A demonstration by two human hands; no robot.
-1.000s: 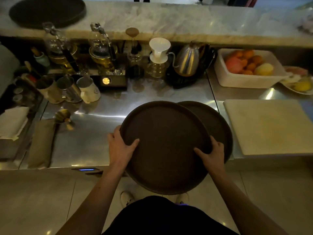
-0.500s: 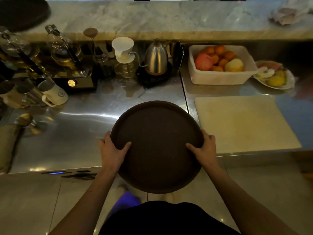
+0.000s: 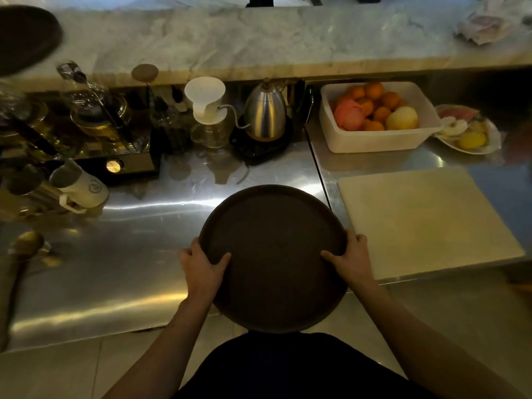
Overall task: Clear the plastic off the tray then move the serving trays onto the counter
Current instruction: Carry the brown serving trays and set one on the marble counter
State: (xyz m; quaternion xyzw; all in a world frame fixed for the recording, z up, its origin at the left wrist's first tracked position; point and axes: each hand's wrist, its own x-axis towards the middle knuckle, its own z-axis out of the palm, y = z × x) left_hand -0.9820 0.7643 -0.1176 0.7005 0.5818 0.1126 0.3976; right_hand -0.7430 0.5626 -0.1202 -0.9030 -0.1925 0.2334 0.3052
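Head view shows my left hand and my right hand closed tight on the two sides of one round dark brown serving tray, thumbs on top. It looks flat and bare with a low rim, held over the shiny steel worktop's front edge. One more dark round tray sits on the grey marble counter, so I count two.

Second dark tray cropped at upper left edge, blurred

Round dark serving tray held by both rims: left hand and right hand, thumbs on top. Steel worktop below; cutting board right; marble counter beyond.
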